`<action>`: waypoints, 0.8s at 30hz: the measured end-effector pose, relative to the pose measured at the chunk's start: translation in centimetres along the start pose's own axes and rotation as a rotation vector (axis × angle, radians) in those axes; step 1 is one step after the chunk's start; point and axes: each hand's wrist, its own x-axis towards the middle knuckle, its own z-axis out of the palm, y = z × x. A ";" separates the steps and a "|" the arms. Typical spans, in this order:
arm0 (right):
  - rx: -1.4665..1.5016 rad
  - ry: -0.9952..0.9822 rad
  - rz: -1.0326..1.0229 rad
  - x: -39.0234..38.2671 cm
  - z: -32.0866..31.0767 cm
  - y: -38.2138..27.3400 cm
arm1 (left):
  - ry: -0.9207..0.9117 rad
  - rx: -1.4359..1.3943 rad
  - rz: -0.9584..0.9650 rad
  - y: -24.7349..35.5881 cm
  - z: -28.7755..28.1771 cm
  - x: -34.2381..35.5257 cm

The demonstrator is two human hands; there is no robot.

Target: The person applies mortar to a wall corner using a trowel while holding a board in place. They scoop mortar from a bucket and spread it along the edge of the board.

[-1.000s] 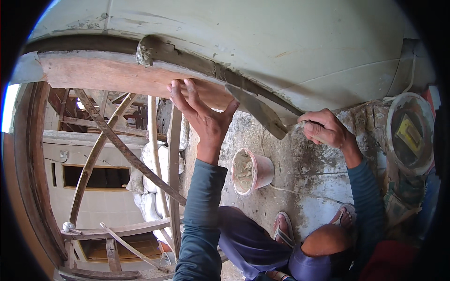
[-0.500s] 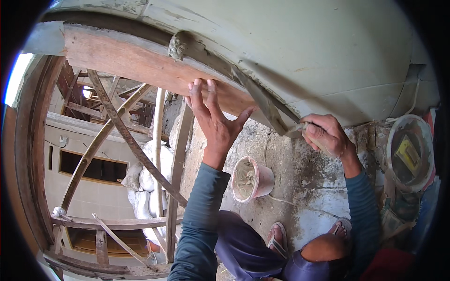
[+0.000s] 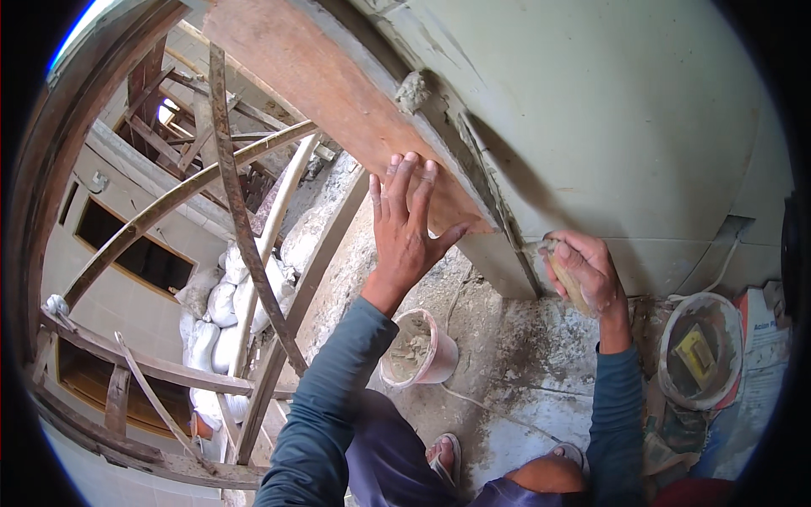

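My left hand (image 3: 407,232) lies with spread fingers against the lower part of a reddish wooden board (image 3: 304,76), its thumb near the board's end. Nothing is grasped in it. My right hand (image 3: 591,275) is closed around the wooden handle of a trowel (image 3: 573,283). The trowel's blade is hard to make out, up against the grey mortar strip between the board and the pale tiled wall (image 3: 625,110). A lump of mortar (image 3: 412,91) sticks on the board's wall-side edge, above my left hand.
A pinkish bucket of mortar (image 3: 443,359) stands on the rough floor below my hands. At the right, a larger bucket (image 3: 665,359) holds a yellow float (image 3: 695,357). Crossed wooden poles (image 3: 232,160) and white sacks (image 3: 221,302) are at the left.
My view has turned, so the board now slants more steeply. My left hand stays on the board. The trowel's blade, plain earlier, now barely shows beside the wall.
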 end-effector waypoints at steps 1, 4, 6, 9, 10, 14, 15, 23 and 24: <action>-0.016 0.018 0.019 0.6 0.0 -0.3 | -0.002 -0.014 -0.007 0.3 -0.1 0.2; -0.067 -0.001 0.014 0.8 -0.4 0.5 | -0.019 -0.015 0.000 0.3 -0.3 0.5; -0.035 -0.083 0.001 -0.1 -0.5 0.5 | -0.019 -0.002 0.007 0.0 -0.7 0.6; -0.011 -0.019 -0.047 0.2 0.5 -0.6 | -0.034 0.028 0.013 -0.3 -1.5 0.6; 0.020 0.060 -0.018 0.4 0.7 -1.2 | -0.038 0.029 0.011 -0.2 -1.4 0.7; -0.079 0.031 -0.044 2.7 0.1 -1.6 | -0.035 0.030 0.020 0.0 -1.8 1.3; -0.102 0.013 -0.037 2.8 0.2 -1.4 | -0.054 0.026 0.024 0.0 -1.9 1.4; -0.015 0.028 -0.054 0.6 1.2 -3.0 | -0.036 0.001 0.109 -1.9 -2.7 2.1; -0.015 0.029 -0.057 1.0 1.4 -3.3 | -0.005 -0.051 0.113 -2.3 -2.7 2.3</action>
